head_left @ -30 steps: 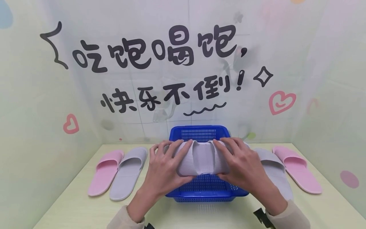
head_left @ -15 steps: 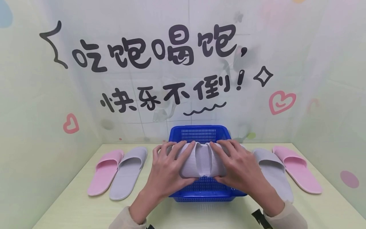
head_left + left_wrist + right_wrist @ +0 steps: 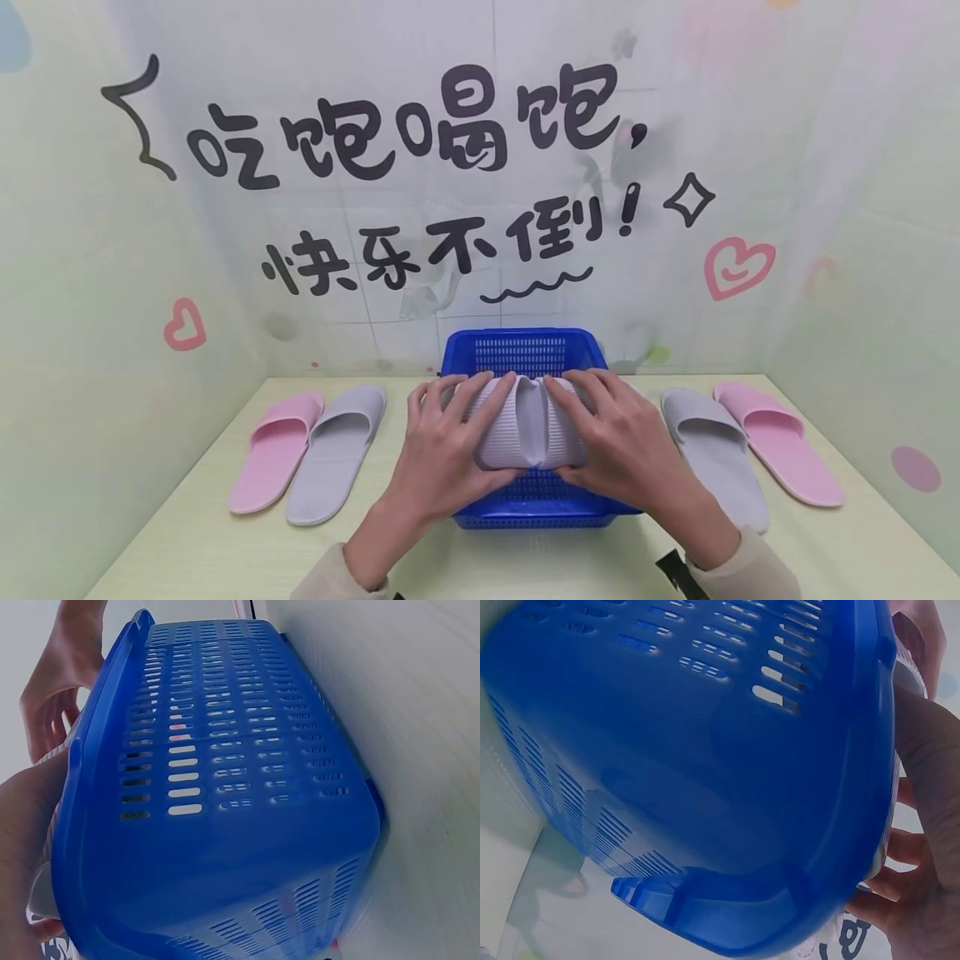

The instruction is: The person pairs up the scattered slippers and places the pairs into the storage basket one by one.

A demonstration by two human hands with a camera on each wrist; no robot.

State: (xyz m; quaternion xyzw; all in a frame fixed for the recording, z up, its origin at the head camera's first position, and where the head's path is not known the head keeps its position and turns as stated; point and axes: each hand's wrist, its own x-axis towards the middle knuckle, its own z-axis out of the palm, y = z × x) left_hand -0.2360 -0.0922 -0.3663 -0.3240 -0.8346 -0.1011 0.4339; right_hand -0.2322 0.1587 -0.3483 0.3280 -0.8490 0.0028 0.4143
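Note:
Over the blue plastic basket (image 3: 532, 507), two pale grey slippers (image 3: 501, 435) with ribbed uppers are pressed together, their openings facing each other across a narrow gap. My left hand (image 3: 442, 442) grips the left slipper, fingers over the far side and thumb at the near side. The right slipper is gripped the same way by my right hand (image 3: 626, 442). Both toe ends are mostly hidden under the hands. In the left wrist view the basket wall (image 3: 202, 847) covers most of the slippers. The right wrist view shows my right hand (image 3: 922, 870) beside the basket rim.
A pink slipper (image 3: 270, 467) and a grey slipper (image 3: 326, 475) lie left of the basket on the pale table (image 3: 187, 533). To the right lie another grey slipper (image 3: 723, 467) and pink slipper (image 3: 806, 467). A printed curtain (image 3: 480, 250) stands behind.
My hands have moved closer together, bringing the two held slippers inward. The gap between their openings has narrowed. The basket and the slippers on the table stay put.

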